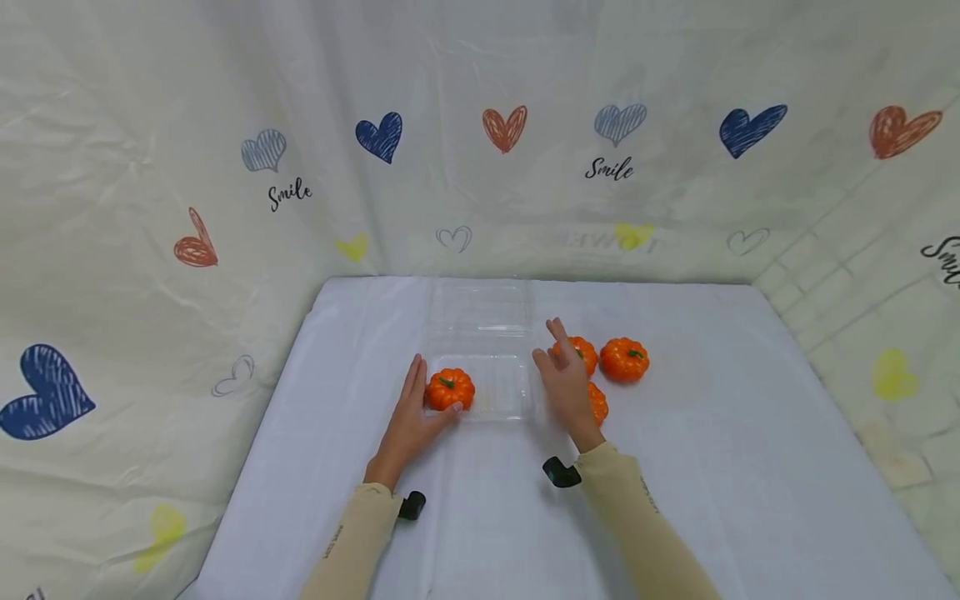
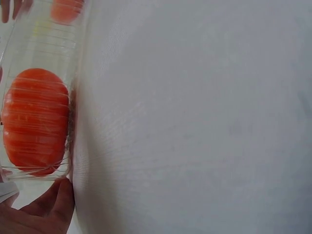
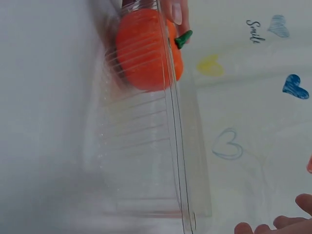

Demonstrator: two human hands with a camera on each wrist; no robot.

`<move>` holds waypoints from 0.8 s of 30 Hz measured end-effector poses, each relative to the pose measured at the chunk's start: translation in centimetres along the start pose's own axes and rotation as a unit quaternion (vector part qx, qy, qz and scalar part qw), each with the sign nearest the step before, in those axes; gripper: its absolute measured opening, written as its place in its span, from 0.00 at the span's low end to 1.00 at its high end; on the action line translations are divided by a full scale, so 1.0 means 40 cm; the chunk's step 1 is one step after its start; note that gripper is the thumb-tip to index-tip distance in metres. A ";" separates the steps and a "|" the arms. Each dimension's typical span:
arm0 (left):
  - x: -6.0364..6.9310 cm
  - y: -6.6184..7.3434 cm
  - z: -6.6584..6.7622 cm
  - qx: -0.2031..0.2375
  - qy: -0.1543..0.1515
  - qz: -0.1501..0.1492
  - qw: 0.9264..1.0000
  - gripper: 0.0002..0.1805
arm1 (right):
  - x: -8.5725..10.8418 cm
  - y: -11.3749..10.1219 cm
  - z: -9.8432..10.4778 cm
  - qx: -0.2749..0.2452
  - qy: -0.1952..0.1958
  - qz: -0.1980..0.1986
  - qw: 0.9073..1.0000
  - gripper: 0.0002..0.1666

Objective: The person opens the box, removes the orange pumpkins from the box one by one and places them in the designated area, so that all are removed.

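A clear plastic clamshell box lies with its lid folded back behind it. Inside its left half sits a small orange pumpkin with a green stem. My left hand touches the box's left front corner, fingers straight along the left side and thumb at the front rim beside the pumpkin. Just right of the box, my right hand hovers with loosely bent fingers, apparently holding nothing. It partly covers two more pumpkins, one behind and one lower. Another pumpkin lies farther right.
A white cloth covers the table. Behind and beside it hangs a pale curtain printed with hearts and lettering. Both forearms, in beige sleeves, reach in from the front, with dark cameras at the wrists.
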State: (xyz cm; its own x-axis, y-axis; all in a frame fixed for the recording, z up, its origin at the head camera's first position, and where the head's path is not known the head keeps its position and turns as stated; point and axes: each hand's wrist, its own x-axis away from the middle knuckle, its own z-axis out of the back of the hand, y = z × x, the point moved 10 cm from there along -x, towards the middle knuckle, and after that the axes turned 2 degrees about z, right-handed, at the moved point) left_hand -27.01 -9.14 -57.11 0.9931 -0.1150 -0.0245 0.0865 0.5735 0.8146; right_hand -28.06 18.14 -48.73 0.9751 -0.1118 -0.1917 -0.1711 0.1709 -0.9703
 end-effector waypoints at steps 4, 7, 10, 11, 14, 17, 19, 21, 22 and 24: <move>0.001 0.002 0.002 -0.001 0.001 0.000 1.000 0.63 | 0.001 0.000 -0.058 -0.007 -0.047 0.009 0.999 0.38; -0.002 0.002 0.001 -0.002 0.003 0.000 1.000 0.63 | 0.005 0.012 -0.104 -0.012 -0.093 0.006 0.996 0.40; -0.005 -0.003 -0.001 -0.003 0.003 0.004 1.000 0.63 | 0.010 0.025 -0.150 -0.008 -0.141 0.000 0.990 0.41; -0.006 -0.005 -0.002 -0.003 0.003 0.004 1.000 0.63 | 0.012 0.028 -0.164 -0.005 -0.156 -0.001 0.988 0.42; -0.008 -0.010 -0.006 -0.005 0.000 0.005 1.000 0.64 | 0.019 0.027 -0.203 0.003 -0.196 -0.004 0.981 0.41; -0.007 -0.011 -0.007 -0.006 -0.001 0.005 1.000 0.64 | 0.019 0.035 -0.236 0.015 -0.227 -0.007 0.974 0.40; -0.004 -0.011 -0.006 -0.007 0.000 0.005 1.000 0.64 | 0.014 0.050 -0.257 0.028 -0.249 -0.006 0.968 0.40; -0.003 -0.011 -0.003 -0.005 0.001 0.004 1.000 0.65 | 0.012 0.052 -0.277 0.038 -0.271 -0.008 0.962 0.40; -0.002 -0.011 -0.004 -0.006 0.002 0.005 1.000 0.65 | 0.012 0.054 -0.286 0.044 -0.282 -0.010 0.958 0.40; -0.001 -0.011 -0.004 -0.006 0.002 0.004 1.000 0.65 | 0.013 0.059 -0.303 0.043 -0.306 -0.011 0.951 0.41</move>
State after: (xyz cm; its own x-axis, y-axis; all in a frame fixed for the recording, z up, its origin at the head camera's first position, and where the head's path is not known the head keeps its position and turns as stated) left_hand -27.06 -9.24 -57.55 0.9941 -0.1068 -0.0209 0.0797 0.5838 0.8080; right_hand -29.66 6.64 -52.92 0.8825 0.4697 -0.0243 -0.1637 0.2582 -0.9521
